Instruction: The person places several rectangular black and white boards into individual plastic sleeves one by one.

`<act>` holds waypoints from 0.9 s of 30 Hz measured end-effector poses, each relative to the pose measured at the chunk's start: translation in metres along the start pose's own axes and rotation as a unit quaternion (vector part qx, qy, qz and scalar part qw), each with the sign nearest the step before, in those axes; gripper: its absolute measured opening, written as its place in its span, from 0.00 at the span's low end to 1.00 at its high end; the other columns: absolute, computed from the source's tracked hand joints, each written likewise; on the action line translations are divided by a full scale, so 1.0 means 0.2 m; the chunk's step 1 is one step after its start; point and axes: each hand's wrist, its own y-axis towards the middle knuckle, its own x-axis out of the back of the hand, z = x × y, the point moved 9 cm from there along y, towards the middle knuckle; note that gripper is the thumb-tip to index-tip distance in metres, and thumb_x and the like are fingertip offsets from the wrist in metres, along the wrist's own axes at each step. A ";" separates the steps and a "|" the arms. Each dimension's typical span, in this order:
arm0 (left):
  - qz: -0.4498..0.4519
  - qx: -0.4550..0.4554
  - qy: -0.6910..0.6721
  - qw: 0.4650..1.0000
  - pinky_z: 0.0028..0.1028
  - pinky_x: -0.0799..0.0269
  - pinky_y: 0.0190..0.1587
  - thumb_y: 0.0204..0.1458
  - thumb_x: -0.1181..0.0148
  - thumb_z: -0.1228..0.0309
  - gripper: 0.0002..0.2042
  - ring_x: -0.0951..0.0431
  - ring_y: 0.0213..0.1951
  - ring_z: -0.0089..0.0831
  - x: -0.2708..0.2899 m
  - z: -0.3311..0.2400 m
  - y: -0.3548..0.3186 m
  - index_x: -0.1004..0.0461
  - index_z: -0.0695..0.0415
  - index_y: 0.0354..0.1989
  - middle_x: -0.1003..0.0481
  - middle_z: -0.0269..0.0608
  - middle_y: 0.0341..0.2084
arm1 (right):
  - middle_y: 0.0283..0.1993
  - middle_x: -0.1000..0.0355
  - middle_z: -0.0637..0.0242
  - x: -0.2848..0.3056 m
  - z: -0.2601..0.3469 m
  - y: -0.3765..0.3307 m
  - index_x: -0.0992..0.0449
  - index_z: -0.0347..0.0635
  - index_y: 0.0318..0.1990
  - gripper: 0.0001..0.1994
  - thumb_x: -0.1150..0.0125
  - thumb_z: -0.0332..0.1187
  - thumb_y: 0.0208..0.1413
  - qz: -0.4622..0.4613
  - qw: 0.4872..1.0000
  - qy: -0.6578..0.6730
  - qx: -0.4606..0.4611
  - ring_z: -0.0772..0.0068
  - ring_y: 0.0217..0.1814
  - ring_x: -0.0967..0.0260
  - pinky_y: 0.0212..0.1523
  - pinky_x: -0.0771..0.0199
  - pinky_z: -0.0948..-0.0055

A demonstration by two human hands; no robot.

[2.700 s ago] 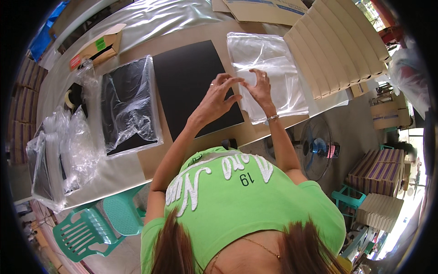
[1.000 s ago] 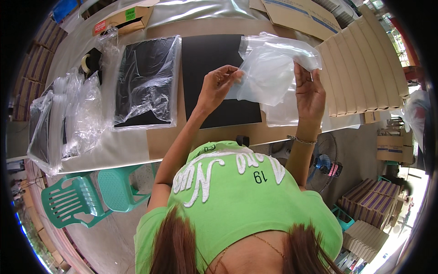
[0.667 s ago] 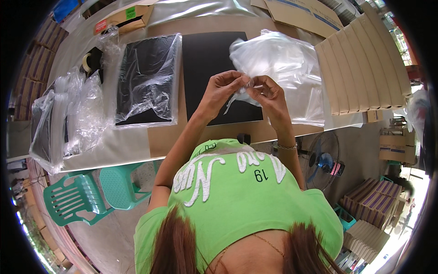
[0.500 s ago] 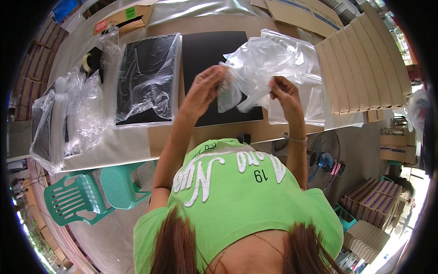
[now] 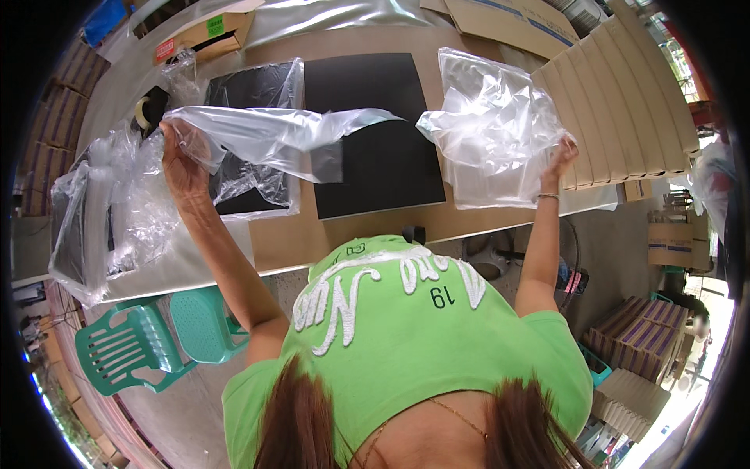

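Observation:
My left hand (image 5: 186,168) is closed on one end of a clear plastic bag (image 5: 269,141), whose loose tail stretches rightward. That bag hangs over a stack of black panels in clear wrap (image 5: 262,82) and the edge of a bare black panel (image 5: 375,168) in the middle of the table. My right hand (image 5: 561,159) pinches the right edge of a second, crumpled clear plastic bag (image 5: 496,129). This one spreads over a flat pile of clear plastic bags (image 5: 473,194). Glare blurs where the crumpled bag ends and the pile begins.
A row of tan cardboard pieces (image 5: 617,109) stands at the right. Bunched clear plastic (image 5: 144,195) and a tape roll (image 5: 142,113) are at the left. Flattened cardboard (image 5: 500,23) and an open carton (image 5: 205,41) lie at the back. Green chairs (image 5: 129,344) stand below the table.
My hands have moved far apart, left hand leftward and right hand rightward. The plastic between them is now two separate pieces, one in each hand.

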 end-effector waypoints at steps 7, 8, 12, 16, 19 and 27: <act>0.014 0.049 0.107 0.993 0.23 0.28 0.41 0.51 0.41 0.67 0.09 0.25 0.35 0.23 -0.19 0.29 -0.02 0.28 0.55 0.38 0.25 0.34 0.32 | 0.60 0.45 0.54 -0.55 0.14 -0.74 0.38 0.53 0.57 0.26 0.45 0.49 0.51 0.281 0.810 -0.398 0.325 0.50 0.64 0.52 0.61 0.54 0.54; 0.026 0.060 0.115 0.991 0.23 0.28 0.41 0.51 0.42 0.66 0.09 0.25 0.35 0.24 -0.23 0.34 -0.04 0.28 0.55 0.38 0.25 0.34 0.32 | 0.62 0.47 0.54 -0.57 0.17 -0.77 0.38 0.53 0.58 0.26 0.47 0.50 0.52 0.267 0.825 -0.391 0.309 0.49 0.65 0.54 0.62 0.56 0.53; 0.036 0.106 0.186 0.976 0.22 0.27 0.35 0.52 0.43 0.66 0.09 0.25 0.31 0.22 -0.32 0.53 -0.09 0.28 0.55 0.39 0.25 0.33 0.31 | 0.66 0.51 0.61 -0.89 0.41 -1.12 0.43 0.59 0.61 0.24 0.53 0.46 0.56 0.383 0.741 -0.344 0.430 0.54 0.67 0.57 0.65 0.61 0.55; 0.102 0.112 0.198 0.969 0.20 0.27 0.33 0.51 0.43 0.67 0.08 0.25 0.30 0.19 -0.49 0.69 -0.14 0.27 0.56 0.37 0.25 0.33 0.29 | 0.67 0.53 0.68 -0.88 0.07 -0.90 0.46 0.67 0.62 0.23 0.60 0.49 0.58 0.381 0.681 -0.496 0.381 0.56 0.70 0.61 0.66 0.63 0.50; 0.109 0.138 0.209 0.962 0.17 0.30 0.33 0.51 0.42 0.68 0.08 0.26 0.29 0.17 -0.49 0.75 -0.18 0.26 0.57 0.36 0.25 0.32 0.28 | 0.66 0.51 0.64 -0.85 0.05 -0.63 0.42 0.64 0.60 0.24 0.51 0.45 0.55 0.305 0.726 -0.562 0.253 0.56 0.67 0.54 0.61 0.53 0.48; 0.188 0.209 0.321 0.904 0.13 0.37 0.27 0.48 0.38 0.67 0.06 0.31 0.26 0.10 -0.51 1.06 -0.34 0.25 0.56 0.31 0.26 0.27 0.24 | 0.51 0.33 0.62 -1.05 0.95 -1.20 0.33 0.46 0.53 0.22 0.40 0.29 0.48 0.579 0.811 -0.026 0.084 0.64 0.52 0.35 0.52 0.34 0.67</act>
